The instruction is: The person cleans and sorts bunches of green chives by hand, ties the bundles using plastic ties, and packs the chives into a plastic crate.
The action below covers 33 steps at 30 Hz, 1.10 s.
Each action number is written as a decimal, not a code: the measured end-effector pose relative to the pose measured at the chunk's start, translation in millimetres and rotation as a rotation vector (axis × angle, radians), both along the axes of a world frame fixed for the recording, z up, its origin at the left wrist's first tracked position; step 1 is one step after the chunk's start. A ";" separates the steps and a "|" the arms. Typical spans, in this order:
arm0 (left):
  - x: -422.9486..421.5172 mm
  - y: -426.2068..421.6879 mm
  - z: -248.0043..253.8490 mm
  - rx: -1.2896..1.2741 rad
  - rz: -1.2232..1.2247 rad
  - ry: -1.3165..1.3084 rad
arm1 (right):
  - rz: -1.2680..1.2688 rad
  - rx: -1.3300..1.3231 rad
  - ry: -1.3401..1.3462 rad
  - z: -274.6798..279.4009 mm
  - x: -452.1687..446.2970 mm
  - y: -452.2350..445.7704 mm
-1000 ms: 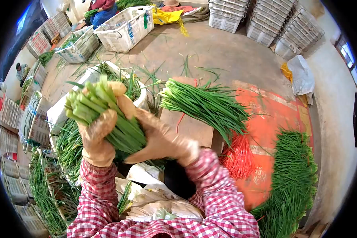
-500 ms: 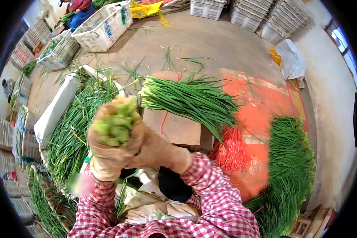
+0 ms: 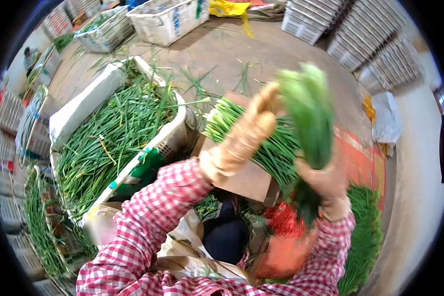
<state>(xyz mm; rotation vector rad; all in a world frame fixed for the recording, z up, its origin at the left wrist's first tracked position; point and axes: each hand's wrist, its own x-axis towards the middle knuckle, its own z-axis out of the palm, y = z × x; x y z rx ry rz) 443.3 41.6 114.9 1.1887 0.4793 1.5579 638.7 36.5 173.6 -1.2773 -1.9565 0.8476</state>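
Note:
My right hand [image 3: 325, 182], in a tan glove, grips an upright bunch of chives [image 3: 312, 113], its pale cut ends at the top; both are motion-blurred. Gloved too, my left hand [image 3: 244, 138] is just left of the bunch, fingers stretched out and holding nothing. Below the hands, more chives [image 3: 274, 150] lie across a brown board [image 3: 232, 177], partly hidden by my hands. A bundle of red ties [image 3: 283, 222] hangs at the board's near right corner.
A white crate [image 3: 182, 116] heaped with loose chives stands at my left. To the right, chives [image 3: 362, 232] lie in a row along a red sheet [image 3: 357, 155]. Stacked crates [image 3: 365, 37] stand at the back right, and a white bag [image 3: 386, 116] rests by the wall.
Both hands were together around the bunch at the left; the bunch is now at the right in my right hand alone. My left hand has let go. The view has shifted.

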 end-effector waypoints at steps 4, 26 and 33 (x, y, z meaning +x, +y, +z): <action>11.8 24.9 -75.6 0.287 0.510 1.061 | -0.253 -0.004 0.065 -16.2 64.7 19.0; -13.6 84.7 -145.7 -0.132 0.552 1.740 | -0.629 -0.130 0.145 -20.6 134.9 -32.1; -43.3 65.9 -93.1 -0.014 0.413 1.019 | -0.341 -0.449 0.063 -27.4 96.1 -65.0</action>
